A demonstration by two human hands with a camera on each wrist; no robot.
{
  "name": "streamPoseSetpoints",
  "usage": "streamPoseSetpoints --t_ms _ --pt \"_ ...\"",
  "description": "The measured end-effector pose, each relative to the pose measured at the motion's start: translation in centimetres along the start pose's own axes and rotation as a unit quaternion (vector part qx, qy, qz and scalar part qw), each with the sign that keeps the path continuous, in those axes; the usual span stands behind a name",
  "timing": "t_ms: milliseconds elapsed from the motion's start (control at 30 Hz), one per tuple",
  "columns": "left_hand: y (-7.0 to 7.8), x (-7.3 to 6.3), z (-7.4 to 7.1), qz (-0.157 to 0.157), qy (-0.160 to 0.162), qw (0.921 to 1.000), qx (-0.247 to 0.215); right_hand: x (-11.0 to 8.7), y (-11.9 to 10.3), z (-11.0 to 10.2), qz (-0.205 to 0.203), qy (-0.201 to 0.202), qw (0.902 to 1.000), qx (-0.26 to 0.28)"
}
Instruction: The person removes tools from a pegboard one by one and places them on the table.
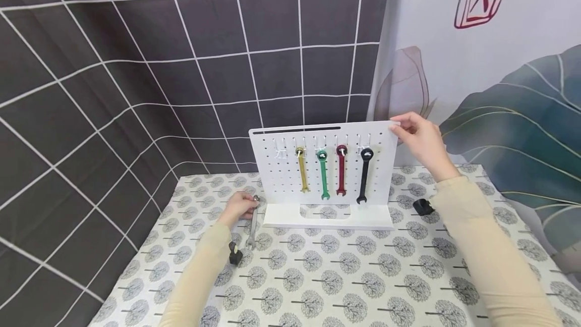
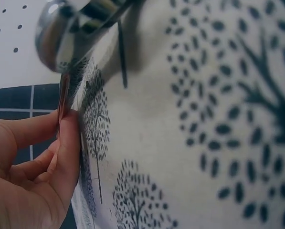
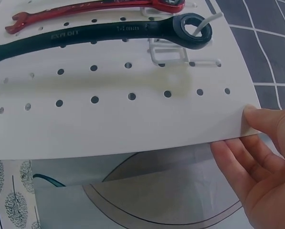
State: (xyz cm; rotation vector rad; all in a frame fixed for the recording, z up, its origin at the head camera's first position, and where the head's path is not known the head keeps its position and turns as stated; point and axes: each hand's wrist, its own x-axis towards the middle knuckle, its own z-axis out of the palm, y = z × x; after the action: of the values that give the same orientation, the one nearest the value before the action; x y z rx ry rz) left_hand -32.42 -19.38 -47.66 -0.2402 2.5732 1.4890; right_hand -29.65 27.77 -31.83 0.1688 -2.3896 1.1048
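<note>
- Currently, the left hand (image 1: 238,207) pinches a silver combination wrench (image 1: 252,226) beside the pegboard (image 1: 353,178).
- The right hand (image 1: 421,139) grips the pegboard's upper corner.
- Four coloured wrenches (image 1: 324,175) hang there.

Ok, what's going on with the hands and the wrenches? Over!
Left hand pinching silver wrench. Right hand gripping pegboard by its top corner. Four other wrenches hanging on it. Nothing seen in the way.
</note>
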Motion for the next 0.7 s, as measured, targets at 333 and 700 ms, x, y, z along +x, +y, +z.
streamPoseSetpoints --t_ms 333,700 --pt "0.22 -0.55 0.08 -0.001 0.007 1.0 0.006 0.02 0.15 -0.06 0.012 -0.005 0.9999 -0.001" --pt "0.3 -0.52 0.26 0.001 0.02 0.9997 0.015 0.02 0.14 -0.17 0.013 -0.008 0.9999 0.006"
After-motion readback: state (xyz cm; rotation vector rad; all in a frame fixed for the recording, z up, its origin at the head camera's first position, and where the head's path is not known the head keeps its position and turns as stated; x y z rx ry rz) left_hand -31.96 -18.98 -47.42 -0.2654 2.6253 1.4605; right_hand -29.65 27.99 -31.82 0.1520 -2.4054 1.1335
